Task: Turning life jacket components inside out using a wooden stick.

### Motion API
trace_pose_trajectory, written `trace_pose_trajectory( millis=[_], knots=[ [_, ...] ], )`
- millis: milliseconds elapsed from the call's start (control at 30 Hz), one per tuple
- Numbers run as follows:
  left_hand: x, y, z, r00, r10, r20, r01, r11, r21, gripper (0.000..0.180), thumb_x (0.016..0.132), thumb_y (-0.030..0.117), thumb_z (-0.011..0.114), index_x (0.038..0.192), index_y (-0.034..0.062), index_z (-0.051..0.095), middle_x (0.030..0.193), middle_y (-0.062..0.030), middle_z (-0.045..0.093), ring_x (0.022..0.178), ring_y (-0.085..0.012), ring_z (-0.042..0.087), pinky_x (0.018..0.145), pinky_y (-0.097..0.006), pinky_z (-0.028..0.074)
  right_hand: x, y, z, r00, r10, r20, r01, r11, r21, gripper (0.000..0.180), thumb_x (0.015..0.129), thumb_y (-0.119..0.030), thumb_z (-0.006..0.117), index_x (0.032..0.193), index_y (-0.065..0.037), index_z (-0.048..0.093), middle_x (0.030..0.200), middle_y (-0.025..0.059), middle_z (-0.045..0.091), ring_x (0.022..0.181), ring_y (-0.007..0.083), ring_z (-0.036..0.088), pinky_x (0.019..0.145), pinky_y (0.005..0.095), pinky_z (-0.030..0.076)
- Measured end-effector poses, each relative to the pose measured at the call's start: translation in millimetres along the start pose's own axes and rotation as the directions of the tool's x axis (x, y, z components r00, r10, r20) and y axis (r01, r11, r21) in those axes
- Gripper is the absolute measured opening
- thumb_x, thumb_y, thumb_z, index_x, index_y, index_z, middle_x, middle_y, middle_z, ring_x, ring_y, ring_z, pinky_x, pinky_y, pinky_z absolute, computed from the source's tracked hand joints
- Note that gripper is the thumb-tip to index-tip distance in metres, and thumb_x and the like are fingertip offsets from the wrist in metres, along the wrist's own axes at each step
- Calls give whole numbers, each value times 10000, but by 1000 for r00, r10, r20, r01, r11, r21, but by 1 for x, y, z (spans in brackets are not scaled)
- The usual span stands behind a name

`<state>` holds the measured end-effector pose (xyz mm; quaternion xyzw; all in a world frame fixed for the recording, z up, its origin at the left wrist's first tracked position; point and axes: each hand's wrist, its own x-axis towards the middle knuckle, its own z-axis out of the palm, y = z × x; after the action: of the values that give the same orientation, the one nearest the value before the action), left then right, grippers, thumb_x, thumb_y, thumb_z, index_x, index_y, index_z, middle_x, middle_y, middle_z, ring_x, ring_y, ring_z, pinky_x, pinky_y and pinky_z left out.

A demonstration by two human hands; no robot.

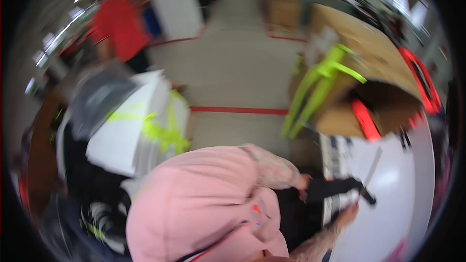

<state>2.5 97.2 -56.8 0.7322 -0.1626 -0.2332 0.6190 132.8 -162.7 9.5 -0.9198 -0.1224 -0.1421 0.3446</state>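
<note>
The picture is blurred by motion. My pink sweater fills the lower middle. My left hand [303,183], in a pale lacy sleeve, grips the left end of a black object [335,187] held over the edge of a white table [398,213]. Coming up from the bottom edge, my right hand [347,213] closes just below the object's right end. A thin grey rod or blade [373,167] sticks up from that end. I cannot tell what the black object is.
A lime-green frame [318,90] leans against a brown cardboard box [374,63] with red-orange parts [365,120] beyond the table. To the left lies a white stack with lime straps [145,128]. A person in red [121,26] stands far back. A red line [238,110] crosses the floor.
</note>
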Motion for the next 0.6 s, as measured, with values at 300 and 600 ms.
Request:
trace_pose_trajectory(
  millis=[300, 600],
  knots=[
    [-56, 36, -8, 968, 23, -249, -116, 924, -365, 332, 850, 335, 553, 1067, 90, 608, 973, -89, 643, 891, -245, 618, 713, -361, 500, 102, -88, -40, 961, 53, -273, 52, 930, 364, 229, 884, -186, 486, 889, 10, 605, 607, 75, 550, 547, 145, 502, 532, 291, 402],
    [-11, -114, -5, 904, 427, -6, -178, 364, -914, 511, 932, 371, 273, 1296, 17, 336, 1264, -211, 456, 1042, -518, 477, 893, -612, 368, 307, -135, -16, 965, -241, 99, 243, 970, -13, 316, 874, -201, 472, 982, 65, 603, 718, 186, 631, 629, 257, 598, 585, 368, 453]
  ],
)
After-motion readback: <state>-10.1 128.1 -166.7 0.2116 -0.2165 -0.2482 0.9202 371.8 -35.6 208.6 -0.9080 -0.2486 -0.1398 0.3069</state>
